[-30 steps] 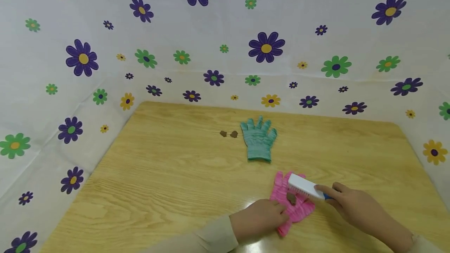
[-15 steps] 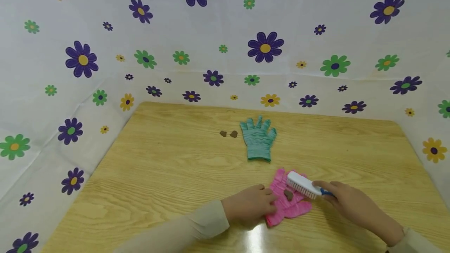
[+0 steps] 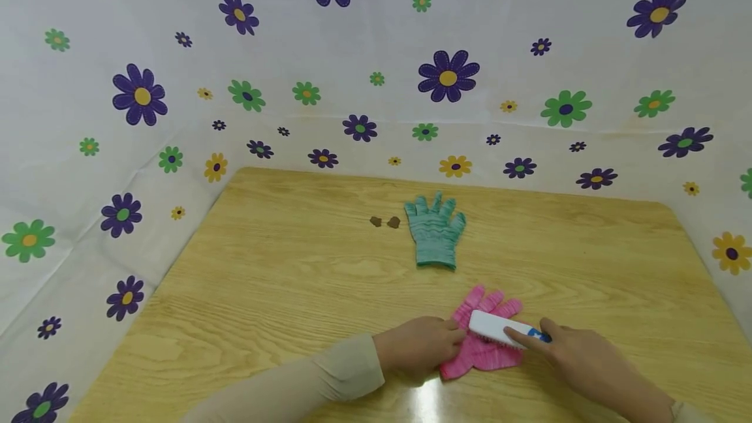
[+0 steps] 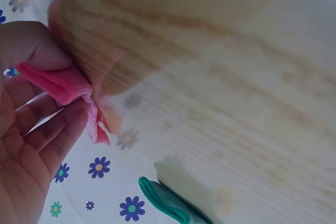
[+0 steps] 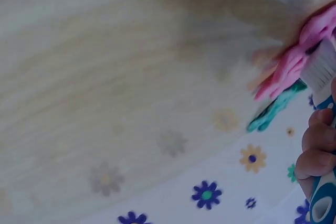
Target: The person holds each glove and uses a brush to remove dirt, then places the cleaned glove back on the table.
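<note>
A pink knit glove (image 3: 490,359) lies on the table at the front, fingers pointing away. My left hand (image 3: 418,344) holds its left edge; in the left wrist view, thumb and fingers pinch the pink fabric (image 4: 63,83). My right hand (image 3: 593,363) grips the blue handle of a white-backed scrub brush (image 3: 493,328), which lies across the middle of the glove, bristles down. In the right wrist view the pale bristles (image 5: 318,69) touch or nearly touch the glove, beside a dark spot. The brown patch on the palm is hidden under the brush in the head view.
Further back lies a green knit glove (image 3: 436,237), fingers away from me. Two small brown bits (image 3: 384,222) sit left of it. The wooden table (image 3: 282,266) meets a white flower-printed cloth (image 3: 329,44) at the back and left.
The brush has come down and left over the brown patch, covering it. The pink glove has been shifted slightly left and turned, and now lies flatter with its fingers spread. My left hand moved with it.
</note>
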`<state>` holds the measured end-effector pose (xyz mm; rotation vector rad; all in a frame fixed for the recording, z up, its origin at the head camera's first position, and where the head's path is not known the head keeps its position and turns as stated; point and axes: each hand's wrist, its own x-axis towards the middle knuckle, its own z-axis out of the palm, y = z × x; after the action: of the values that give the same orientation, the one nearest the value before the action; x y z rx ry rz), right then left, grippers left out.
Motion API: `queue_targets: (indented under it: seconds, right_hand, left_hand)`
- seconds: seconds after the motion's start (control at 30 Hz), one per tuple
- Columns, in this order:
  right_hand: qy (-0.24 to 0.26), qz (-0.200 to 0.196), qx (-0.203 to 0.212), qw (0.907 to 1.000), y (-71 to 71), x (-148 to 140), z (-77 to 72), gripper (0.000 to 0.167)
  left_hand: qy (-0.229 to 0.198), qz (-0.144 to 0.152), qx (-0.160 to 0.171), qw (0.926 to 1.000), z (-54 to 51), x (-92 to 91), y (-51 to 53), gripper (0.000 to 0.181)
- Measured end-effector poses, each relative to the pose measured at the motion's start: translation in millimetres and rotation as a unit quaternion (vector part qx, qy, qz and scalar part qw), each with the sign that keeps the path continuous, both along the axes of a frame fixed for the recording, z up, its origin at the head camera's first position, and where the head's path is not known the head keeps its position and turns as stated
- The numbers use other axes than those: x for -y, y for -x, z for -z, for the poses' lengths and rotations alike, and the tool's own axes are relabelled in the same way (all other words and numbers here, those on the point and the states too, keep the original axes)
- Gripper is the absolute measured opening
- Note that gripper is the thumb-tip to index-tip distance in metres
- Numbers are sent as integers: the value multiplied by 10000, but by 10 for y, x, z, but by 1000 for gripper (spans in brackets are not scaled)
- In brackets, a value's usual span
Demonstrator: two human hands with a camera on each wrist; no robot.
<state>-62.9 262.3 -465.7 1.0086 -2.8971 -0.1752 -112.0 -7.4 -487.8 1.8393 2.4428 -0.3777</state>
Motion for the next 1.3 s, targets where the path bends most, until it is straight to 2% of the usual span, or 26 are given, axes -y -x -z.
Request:
queue_targets:
  seconds: [0.07, 0.2, 0.27, 0.33, 0.43, 0.5, 0.57, 0.6, 0.7, 0.8, 0.9, 1.0, 1.13, 1.23, 1.3]
  right_hand:
    - [150, 256, 63, 9995, 47, -64, 3, 55]
    - [1007, 716, 296, 9919, 104, -166, 21, 48]
    - [1387, 596, 292, 9881, 88, -150, 10, 45]
    - [1330, 192, 55, 9909, 63, -104, 0, 31]
    - [685, -376, -161, 9968, 14, -23, -10, 33]
    - [301, -529, -143, 9980, -1, 2, -1, 38]
    - [36, -394, -55, 9992, -2, 10, -5, 60]
    - [-3, -296, -69, 9995, 5, 5, -4, 65]
    - [-26, -23, -137, 9999, 40, -34, -4, 62]
    - [15, 83, -225, 9997, 85, -113, 20, 62]
    - [249, 269, -382, 9986, 140, -218, 48, 58]
    - [510, 484, -213, 9973, 200, -290, 62, 53]
    - [842, 445, 419, 9946, 248, -276, 53, 48]
    - [1188, 365, 668, 9900, 254, -247, 29, 46]
    - [1450, 564, 832, 9843, 243, -227, -2, 46]
  left_hand:
    - [-4, -27, 10, 10000, -10, -1, -10, 9]
    - [-92, -86, -1, 9999, -10, -5, -25, 8]
    - [-189, -85, 31, 9998, -1, 2, -27, 11]
    - [-330, -64, 36, 9994, 8, 16, -29, 16]
    - [-541, 24, -16, 9985, 24, 33, -30, 22]
    - [-648, 64, -94, 9978, 31, 37, -35, 21]
    - [-677, 108, -169, 9975, 39, 30, -36, 18]
    - [-670, 137, -226, 9974, 43, 25, -37, 15]
    - [-634, 213, -381, 9970, 56, 3, -39, 9]
    - [-589, 256, -525, 9966, 63, -20, -44, 8]
    - [-608, 220, -496, 9967, 65, -26, -48, 8]
    - [-599, 89, -378, 9975, 46, -9, -48, 9]
    - [-536, -115, -61, 9985, 0, 23, -42, 14]
    - [-514, -116, 135, 9985, -19, 15, -43, 14]
    - [-510, -91, 215, 9984, -22, -3, -52, 13]
